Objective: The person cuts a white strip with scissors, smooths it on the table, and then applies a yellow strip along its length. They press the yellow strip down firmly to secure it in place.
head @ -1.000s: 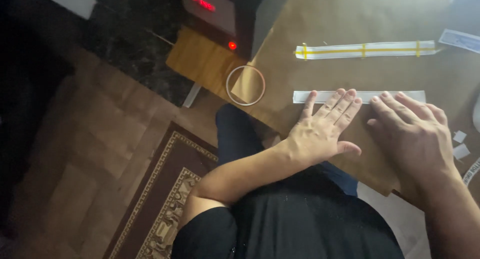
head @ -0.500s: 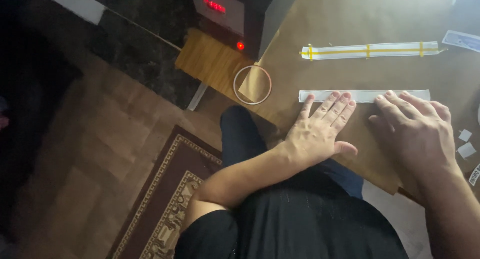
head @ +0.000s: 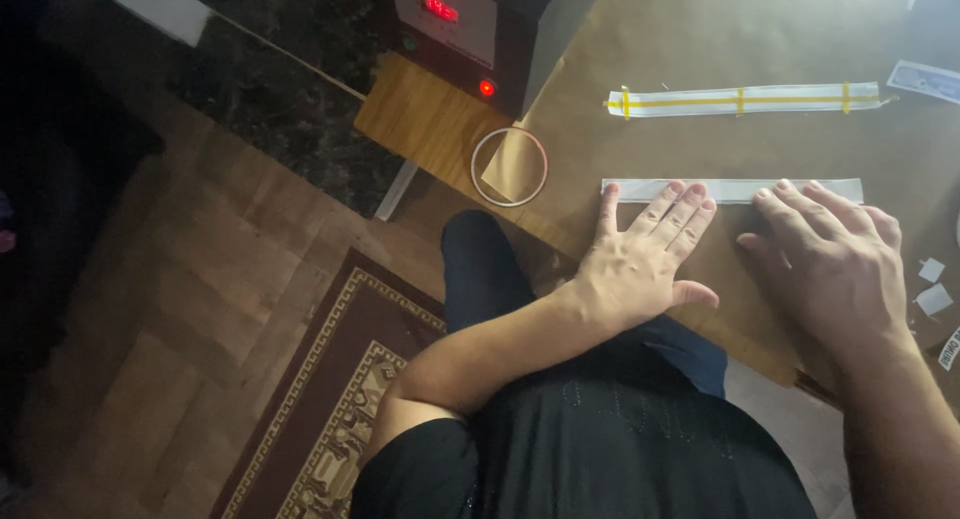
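Both hands — left hand (head: 640,269), right hand (head: 825,264) — flat, fingertips touching white strip (head: 730,190).

strip (head: 735,190) under fingertips | taped strip (head: 745,101) behind | ring (head: 509,166) perhaps left

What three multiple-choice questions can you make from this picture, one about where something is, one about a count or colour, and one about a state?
1. Where is the clear ring?
A. At the table's corner, left of the plain strip
B. On the rug
C. On top of the dark box

2. How many yellow bands cross the far strip?
A. One
B. Three
C. Six

3. How do the hands lie?
A. Clenched in fists
B. Raised off the table
C. Flat, palms down, fingertips on the plain strip

Answers:
1. A: the ring sits near the corner of the brown-paper-covered table, left of the plain strip.
2. B: three bands show, one near each end and one midway.
3. C: the left hand and right hand are spread flat with their fingertips on the strip.
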